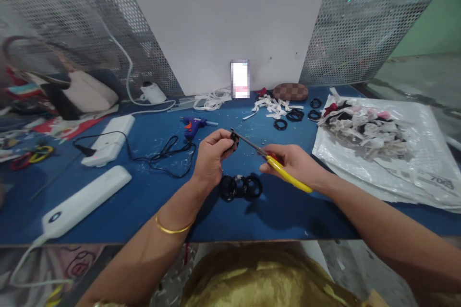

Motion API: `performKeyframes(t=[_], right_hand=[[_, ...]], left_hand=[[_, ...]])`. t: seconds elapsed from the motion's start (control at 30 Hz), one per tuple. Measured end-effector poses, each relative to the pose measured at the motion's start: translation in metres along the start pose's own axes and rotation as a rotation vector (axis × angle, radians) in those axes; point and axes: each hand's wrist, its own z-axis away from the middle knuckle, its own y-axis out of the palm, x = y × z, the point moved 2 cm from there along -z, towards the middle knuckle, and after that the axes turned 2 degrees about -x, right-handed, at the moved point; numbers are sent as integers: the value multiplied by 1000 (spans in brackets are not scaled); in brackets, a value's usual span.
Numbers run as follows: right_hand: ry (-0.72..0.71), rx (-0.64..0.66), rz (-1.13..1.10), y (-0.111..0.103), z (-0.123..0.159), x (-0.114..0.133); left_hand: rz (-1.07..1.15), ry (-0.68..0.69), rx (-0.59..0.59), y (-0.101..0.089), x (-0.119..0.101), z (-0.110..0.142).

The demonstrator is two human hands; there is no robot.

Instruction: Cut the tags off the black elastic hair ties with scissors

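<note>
My left hand (212, 157) pinches a small dark piece (235, 142), black with a hint of brown, between thumb and fingertips. Its exact kind is too small to make out. In my right hand (293, 165) are long-nose pliers (288, 175) with a yellow handle and a bit of red showing. Their slim metal end points left and meets the top of the dark piece; whether the tips grip it cannot be seen. Below the hands, several black bands like hair ties (240, 187) lie together on the blue table (284, 220).
Left stand a blue glue gun (194, 125) with a loose black cable, a power strip (110, 140) and a long white device (86, 201). A lit phone (240, 79) leans at the back. White strips (275, 105) and black rings (295, 115) lie behind; right is a white plastic bag (428, 153) with fabric pieces (370, 129).
</note>
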Motion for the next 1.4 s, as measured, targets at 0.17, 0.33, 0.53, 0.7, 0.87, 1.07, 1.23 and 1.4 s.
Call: performKeyframes(t=[0.17, 0.33, 0.53, 0.7, 0.87, 1.07, 1.23, 1.4], right_hand=[[-62, -114, 333, -5, -1, 4], [-10, -79, 151, -4, -2, -2], [87, -158, -364, 4, -12, -19], [76, -64, -653, 5, -9, -11], [209, -166, -533, -2, -14, -18], [237, -915, -767, -41, -31, -54], [143, -919, -682, -47, -28, -49], [66, -528, -532, -8, -21, -34]], left_hand=[[-104, 45, 73, -2, 7, -1], [-141, -5, 75, -2, 8, -2], [-136, -254, 247, 5, 13, 2], [-254, -243, 524, 11, 22, 9], [-638, -8, 335, -8, 18, -19], [-1627, 175, -58, -43, 2, -74], [-1811, 52, -92, -39, 19, -101], [-1899, 89, -87, -32, 31, -109]])
